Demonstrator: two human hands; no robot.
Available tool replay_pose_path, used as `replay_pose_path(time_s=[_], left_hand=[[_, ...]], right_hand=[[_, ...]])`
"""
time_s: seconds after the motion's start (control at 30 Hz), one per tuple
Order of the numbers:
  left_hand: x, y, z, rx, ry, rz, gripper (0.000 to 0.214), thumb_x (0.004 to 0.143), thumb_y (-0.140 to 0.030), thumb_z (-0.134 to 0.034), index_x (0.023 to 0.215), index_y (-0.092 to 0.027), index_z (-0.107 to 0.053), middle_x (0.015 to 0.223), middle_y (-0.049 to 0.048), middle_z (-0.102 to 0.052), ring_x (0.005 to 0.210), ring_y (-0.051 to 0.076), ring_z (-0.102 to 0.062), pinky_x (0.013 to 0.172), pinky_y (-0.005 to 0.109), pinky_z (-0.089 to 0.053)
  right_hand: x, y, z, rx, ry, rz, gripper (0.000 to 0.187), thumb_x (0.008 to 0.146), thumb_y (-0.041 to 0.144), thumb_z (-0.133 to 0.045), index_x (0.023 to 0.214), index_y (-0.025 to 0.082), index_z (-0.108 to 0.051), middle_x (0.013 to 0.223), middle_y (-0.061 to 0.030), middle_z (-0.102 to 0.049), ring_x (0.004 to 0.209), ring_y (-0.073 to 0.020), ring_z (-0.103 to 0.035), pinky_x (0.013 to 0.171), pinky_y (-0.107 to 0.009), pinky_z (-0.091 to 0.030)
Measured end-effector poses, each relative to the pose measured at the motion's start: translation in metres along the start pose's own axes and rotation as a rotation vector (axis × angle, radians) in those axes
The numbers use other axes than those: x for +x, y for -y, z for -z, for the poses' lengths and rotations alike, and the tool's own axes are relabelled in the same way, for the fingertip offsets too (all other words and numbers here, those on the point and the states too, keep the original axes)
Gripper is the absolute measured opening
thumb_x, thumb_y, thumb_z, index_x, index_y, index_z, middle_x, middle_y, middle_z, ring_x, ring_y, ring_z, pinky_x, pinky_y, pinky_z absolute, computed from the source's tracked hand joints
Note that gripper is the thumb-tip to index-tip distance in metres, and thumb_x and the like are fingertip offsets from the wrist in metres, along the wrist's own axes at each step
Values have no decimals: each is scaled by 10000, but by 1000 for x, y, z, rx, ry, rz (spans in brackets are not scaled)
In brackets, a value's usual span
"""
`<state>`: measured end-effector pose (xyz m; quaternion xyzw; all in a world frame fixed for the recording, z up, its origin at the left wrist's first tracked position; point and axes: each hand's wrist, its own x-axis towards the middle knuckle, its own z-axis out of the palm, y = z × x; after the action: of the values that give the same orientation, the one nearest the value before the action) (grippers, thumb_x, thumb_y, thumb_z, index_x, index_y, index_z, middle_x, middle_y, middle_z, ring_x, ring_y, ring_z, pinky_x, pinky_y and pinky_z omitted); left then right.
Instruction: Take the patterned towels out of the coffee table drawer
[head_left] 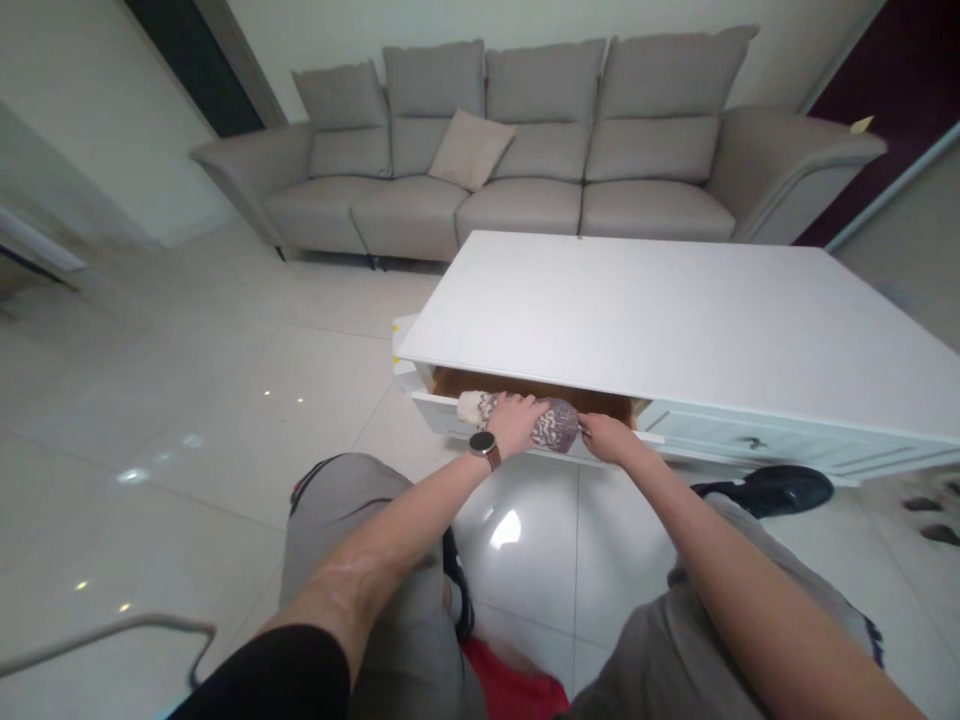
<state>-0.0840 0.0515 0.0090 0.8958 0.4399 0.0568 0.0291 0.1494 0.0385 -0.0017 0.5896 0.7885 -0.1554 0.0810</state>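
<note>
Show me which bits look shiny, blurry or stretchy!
Head view: white glare on the floor, one big patch between the legs; head view: the far left edge looks smeary, while the knitted bundle under the left hand shows its pattern; head view: the forearms seem stretched, perhaps by a wide lens.

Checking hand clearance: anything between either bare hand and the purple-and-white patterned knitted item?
Nothing visible: the left hand lies on the knitted item, and the right hand is at its purple end.
</note>
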Motion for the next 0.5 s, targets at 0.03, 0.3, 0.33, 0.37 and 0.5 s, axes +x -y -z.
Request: replay_pose_path(time_s=[0.03,0.3,0.33,0.37,0.5], left_hand=[[-2,-1,-1,-10,-25,9,643,762,-269,-677,1385,-265,-517,1209,102,-644,1132,311,-571,1049,518,-344],[-39,49,-8,-83,-145,144,662,754,-153,-629,1406,-236,-547,1323,104,-662,1298,287,-531,1232,513,-145],[-46,62,-10,-85,-171,174,682,738,-123,-621,1408,-234,-553,1351,103,-655,1345,293,-503,1242,521,-121],[-53,74,-12,-92,-207,206,710,718,-99,-622,1414,-226,-556,1392,105,-636,1399,304,-459,1250,531,-101],[-71,117,-23,-207,-517,499,647,694,-99,-658,1335,-192,-638,1337,111,-679,1418,344,-456,1252,568,-116]], right_hand=[[2,2,3,1,14,14,373,915,154,-449,1242,178,-627,1240,-146,-691,1107,-268,-655,881,-329,-455],[-4,26,14,-72,60,1,384,881,130,-458,1242,165,-583,1238,-169,-672,1090,-297,-648,856,-375,-448],[-6,30,13,-82,45,-9,376,886,140,-458,1245,164,-571,1242,-172,-662,1096,-302,-638,864,-390,-442],[-8,34,12,-90,32,-15,372,891,152,-462,1251,162,-558,1252,-176,-649,1109,-308,-624,876,-405,-435],[-16,40,11,-93,14,-6,380,896,197,-490,1272,152,-525,1294,-185,-603,1166,-321,-565,923,-437,-402]])
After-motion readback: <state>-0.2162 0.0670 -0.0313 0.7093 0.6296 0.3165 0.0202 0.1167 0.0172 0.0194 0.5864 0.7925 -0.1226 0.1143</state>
